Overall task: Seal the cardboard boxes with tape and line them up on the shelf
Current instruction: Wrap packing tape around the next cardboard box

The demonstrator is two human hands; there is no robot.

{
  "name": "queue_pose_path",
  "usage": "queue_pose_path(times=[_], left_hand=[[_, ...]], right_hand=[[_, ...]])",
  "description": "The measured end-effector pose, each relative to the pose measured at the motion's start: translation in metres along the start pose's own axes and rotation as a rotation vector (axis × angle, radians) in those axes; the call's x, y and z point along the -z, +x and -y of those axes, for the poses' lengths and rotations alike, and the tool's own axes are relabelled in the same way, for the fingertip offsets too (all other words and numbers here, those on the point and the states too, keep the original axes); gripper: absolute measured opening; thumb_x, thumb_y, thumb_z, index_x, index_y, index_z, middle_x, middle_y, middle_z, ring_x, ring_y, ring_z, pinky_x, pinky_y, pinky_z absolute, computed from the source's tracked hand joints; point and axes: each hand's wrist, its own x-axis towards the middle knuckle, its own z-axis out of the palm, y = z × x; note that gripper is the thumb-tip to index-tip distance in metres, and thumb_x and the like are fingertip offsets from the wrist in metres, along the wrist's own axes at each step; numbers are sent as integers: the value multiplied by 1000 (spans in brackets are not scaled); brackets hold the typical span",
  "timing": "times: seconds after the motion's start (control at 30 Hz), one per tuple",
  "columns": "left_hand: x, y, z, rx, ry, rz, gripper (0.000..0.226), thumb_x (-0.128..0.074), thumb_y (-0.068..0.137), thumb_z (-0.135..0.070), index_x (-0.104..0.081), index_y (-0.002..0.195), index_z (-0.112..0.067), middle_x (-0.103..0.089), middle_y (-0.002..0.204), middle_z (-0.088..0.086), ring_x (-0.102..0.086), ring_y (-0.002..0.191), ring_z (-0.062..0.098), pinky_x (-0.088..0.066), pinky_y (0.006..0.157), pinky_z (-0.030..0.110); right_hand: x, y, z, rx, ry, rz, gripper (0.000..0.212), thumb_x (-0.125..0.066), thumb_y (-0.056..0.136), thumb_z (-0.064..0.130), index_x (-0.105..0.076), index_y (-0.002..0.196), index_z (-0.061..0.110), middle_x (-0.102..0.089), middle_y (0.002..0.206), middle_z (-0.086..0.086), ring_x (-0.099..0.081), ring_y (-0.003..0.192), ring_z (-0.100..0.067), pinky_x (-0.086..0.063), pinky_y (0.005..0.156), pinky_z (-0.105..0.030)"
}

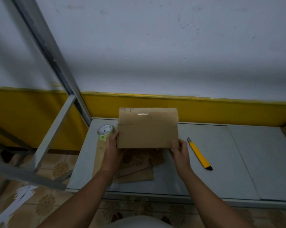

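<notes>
Head view: left hand and right hand grip the cardboard box by its lower corners above the shelf, left end, probably checking the tape

Matt cardboard box; glossy tape strip.

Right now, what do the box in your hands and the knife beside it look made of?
Box: brown cardboard, matte; a glossy glint near its top suggests clear tape. Knife: smooth yellow body, probably plastic, black end cap, grey blade tip, likely metal.
</notes>
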Motion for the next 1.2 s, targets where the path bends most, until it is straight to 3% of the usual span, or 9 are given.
queue_pose_path(times=[0.1, 0.23, 0.37, 0.53, 0.67, 0.87, 0.93, 1.1, 1.2], left_hand=[[-3, -8, 2, -16, 0, 5, 90, -87, 85, -12, -33, 152, -39, -43, 144, -2, -48, 130, 8, -49, 108, 38], [7, -22, 10, 48, -41, 82, 99, -97, 66, -52, -38, 144, -34, -43, 143, -12, -50, 133, 11, -52, 104, 36], [14, -32, 1, 91, -148, 126, 75, -82, 73, -67, -42, 131, -39, -50, 135, -15, -53, 129, 8, -51, 101, 32], [17, -33, 0, 178, -182, 222, 61, -83, 82, -9, -45, 125, -32, -56, 130, -2, -57, 122, 7, -54, 98, 28], [24, -42, 6, 210, -168, 366, 77, -75, 81, 12, -41, 132, -34, -54, 130, -3, -59, 118, 5, -55, 88, 22], [37, -34, 10, 435, -359, 299, 21, -53, 100, -16, -62, 119, -19, -69, 114, -7, -62, 120, 27, -52, 83, 33], [43, -24, -2, 537, -411, 315, 24, -46, 112, -27, -62, 125, -16, -69, 123, -2, -62, 122, 23, -54, 79, 30], [52, 2, -21, 493, -294, 406, 50, -57, 93, -59, -53, 136, -35, -57, 133, -6, -60, 122, 16, -57, 75, 33], [50, 9, -21, 453, -227, 439, 61, -66, 89, -65, -48, 141, -38, -52, 134, -10, -56, 121, 13, -56, 75, 33]], right_hand=[[8, -5, -6, -43, 86, -20, 60, -68, 87, 67, -55, 127, 22, -62, 128, 1, -62, 122, -15, -55, 103, -43], [16, -18, -13, -101, 115, -32, 29, -64, 101, 21, -56, 128, 18, -63, 128, -2, -63, 121, -19, -56, 100, -43], [25, -28, -26, -90, -49, -56, 35, -65, 96, 5, -55, 127, 19, -61, 125, -1, -62, 116, -19, -56, 97, -47], [33, -40, -44, -99, -219, -35, 44, -68, 89, -8, -54, 125, 13, -61, 125, -4, -57, 119, -19, -49, 99, -36], [30, -38, -59, -105, -362, -3, 34, -70, 94, 4, -60, 125, 14, -66, 114, -3, -64, 107, -22, -50, 85, -34], [40, -28, -43, -228, -364, 6, 21, -51, 103, 3, -70, 112, 6, -71, 99, -6, -67, 104, -33, -49, 79, -21], [51, -21, -30, -257, -342, 66, 17, -59, 102, 8, -71, 114, 7, -73, 106, -7, -69, 108, -32, -51, 84, -19], [62, -5, 10, -438, -108, 201, 47, -47, 99, 63, -68, 125, 30, -73, 121, 0, -69, 112, -25, -57, 97, -51], [62, 0, 22, -374, -136, 284, 60, -63, 89, 61, -50, 145, 43, -57, 136, 8, -58, 122, -19, -54, 102, -54]])
